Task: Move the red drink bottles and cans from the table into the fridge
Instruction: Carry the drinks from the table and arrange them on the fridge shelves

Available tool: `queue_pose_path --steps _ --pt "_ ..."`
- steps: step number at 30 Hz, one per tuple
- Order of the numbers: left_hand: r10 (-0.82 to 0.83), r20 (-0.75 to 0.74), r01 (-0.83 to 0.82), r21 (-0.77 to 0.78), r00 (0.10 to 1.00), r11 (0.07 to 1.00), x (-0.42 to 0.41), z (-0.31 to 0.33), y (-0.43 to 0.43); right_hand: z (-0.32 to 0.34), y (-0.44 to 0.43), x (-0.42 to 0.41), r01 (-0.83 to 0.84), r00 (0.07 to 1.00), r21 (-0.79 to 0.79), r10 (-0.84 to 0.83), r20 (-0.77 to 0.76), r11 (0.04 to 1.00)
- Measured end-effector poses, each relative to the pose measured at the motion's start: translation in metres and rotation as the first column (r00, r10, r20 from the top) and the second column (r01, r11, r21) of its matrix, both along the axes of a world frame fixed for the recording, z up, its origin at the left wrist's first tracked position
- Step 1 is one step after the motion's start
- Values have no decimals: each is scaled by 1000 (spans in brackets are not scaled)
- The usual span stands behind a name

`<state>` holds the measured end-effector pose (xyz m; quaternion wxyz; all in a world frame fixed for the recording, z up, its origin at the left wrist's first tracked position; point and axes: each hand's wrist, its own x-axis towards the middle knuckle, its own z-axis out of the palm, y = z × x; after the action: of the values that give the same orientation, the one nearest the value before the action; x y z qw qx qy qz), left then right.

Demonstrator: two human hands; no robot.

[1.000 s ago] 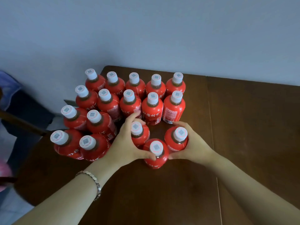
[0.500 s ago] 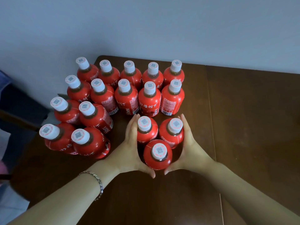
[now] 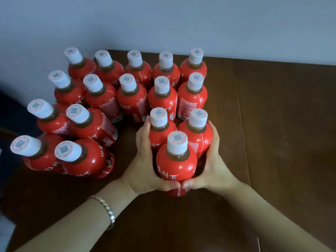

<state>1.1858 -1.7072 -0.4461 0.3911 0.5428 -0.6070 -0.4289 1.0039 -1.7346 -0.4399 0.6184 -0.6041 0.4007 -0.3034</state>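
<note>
The other bottles [image 3: 131, 100] stand in rows at the far left corner of the desk [image 3: 281, 124]. Just right of them, the left hand [image 3: 143, 160] cups the left flank of three bottles [image 3: 198, 137]; the right hand [image 3: 213, 160] cups the right flank, thumb tips meeting across the front bottle [image 3: 175, 165]. The three bottles are upright, long axes vertical, between both hands, equally near each. A lift likely requires even inward pressure. No fridge is visible.

three bottles [image 3: 177, 160] before the cluster [image 3: 112, 99] — on table [image 3: 281, 124]
</note>
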Motion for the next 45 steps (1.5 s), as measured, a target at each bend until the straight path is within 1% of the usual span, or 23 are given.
queue_pose_path --steps 1,3,7,10,13,18,20,23,24,26,27,29,31,32,34,35,37,38,40,41,42,44,45 --pt "-24 -9 24 -14 1000 1000 0 1 0 0 1 -3 6 1000 7 -6 -4 1000" --pt "-60 0 60 7 998 998 -3 6 4 2 8 -10 0 1000 47 1 -20 999" --pt "-86 -67 95 143 994 985 -10 20 22 22 24 -21 -2 998 103 7 -55 995" --pt "-122 -26 124 113 992 986 -20 48 24 55 35 -33 26 996 102 -17 -87 995" --pt "-185 -7 185 57 983 981 -39 93 25 100 51 -51 116 989 69 -109 -95 991" --pt "-393 -75 394 -9 916 919 -91 173 34 180 97 -97 295 954 5 -294 -59 955" --pt "-471 -104 471 -24 876 882 -117 199 43 207 123 -120 376 924 -29 -377 -60 926" --pt "-586 -45 582 -73 809 810 -170 237 71 247 177 -163 524 846 -91 -530 -60 847" --pt "-597 -35 593 -79 801 801 -180 245 76 254 187 -172 548 830 -104 -555 -53 830" --pt "-650 -3 646 -108 760 756 -212 262 97 269 222 -194 623 773 -138 -633 -48 770" --pt "-694 16 690 -125 720 713 -239 272 119 279 256 -213 671 726 -171 -686 -43 721" --pt "-714 17 709 -142 700 691 -258 279 134 286 278 -226 703 692 -183 -720 -43 687" --pt "-799 27 790 -169 601 589 -312 295 187 301 349 -264 780 598 -201 -801 -42 593" --pt "-819 17 810 -161 573 564 -326 299 205 301 368 -277 794 578 -199 -815 -48 574" --pt "-887 -9 870 -192 462 455 -377 311 267 310 443 -313 846 488 -216 -871 -55 488" --pt "-905 -35 885 -196 425 423 -391 312 284 314 463 -323 857 468 -218 -882 -56 468" --pt "-945 -62 919 -222 321 327 -433 321 339 325 525 -349 895 358 -251 -929 -92 369" --pt "-952 -72 926 -222 296 305 -445 324 356 326 543 -358 906 313 -264 -944 -106 330" --pt "-982 -83 952 -244 170 185 -491 334 418 334 614 -383 933 158 -309 -982 -103 183" --pt "-984 -93 955 -244 152 171 -504 336 435 338 633 -389 936 128 -315 -985 -118 159" --pt "-991 -80 957 -259 111 128 -522 340 457 341 658 -398 942 76 -315 -989 -127 113" --pt "-999 -37 959 -282 -11 -1 -566 345 514 345 722 -418 941 -64 -338 -992 -109 -24" --pt "-999 -30 960 -278 -45 -34 -580 348 533 348 742 -424 935 -114 -348 -987 -118 -66"
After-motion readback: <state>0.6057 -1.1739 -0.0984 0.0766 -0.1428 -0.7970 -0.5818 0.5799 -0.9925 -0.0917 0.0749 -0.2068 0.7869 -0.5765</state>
